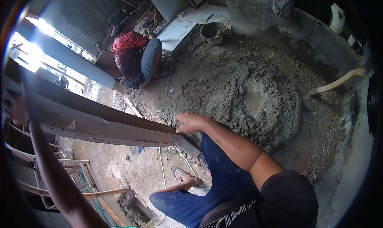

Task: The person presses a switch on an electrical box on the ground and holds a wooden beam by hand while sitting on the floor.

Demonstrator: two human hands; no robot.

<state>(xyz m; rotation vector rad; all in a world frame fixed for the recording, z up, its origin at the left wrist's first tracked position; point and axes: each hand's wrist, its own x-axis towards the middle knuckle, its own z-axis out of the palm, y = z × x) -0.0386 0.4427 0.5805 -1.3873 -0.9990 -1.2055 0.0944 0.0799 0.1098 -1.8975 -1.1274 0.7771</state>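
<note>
A long grey beam (99, 126), with a rough, concrete-like surface, stretches from the far left to in front of my knees. At its left end is my left hand (16, 106), its fingers curled against the beam in dim light and partly hard to make out. My right hand (190, 122) is at the opposite end, fingers bent over the upper edge and thumb close to the side. Just beyond my right forearm lies a broad heap of wet mortar (275, 112), with a pool of water in its middle.
A person in a red and black shirt (129, 48) squats ahead. Behind the mortar stands a black bucket (212, 33). A wooden-handled hoe (339, 81) rests at the right by the wall. Bamboo or wooden poles (105, 193) and a dug hole (137, 208) are at lower left.
</note>
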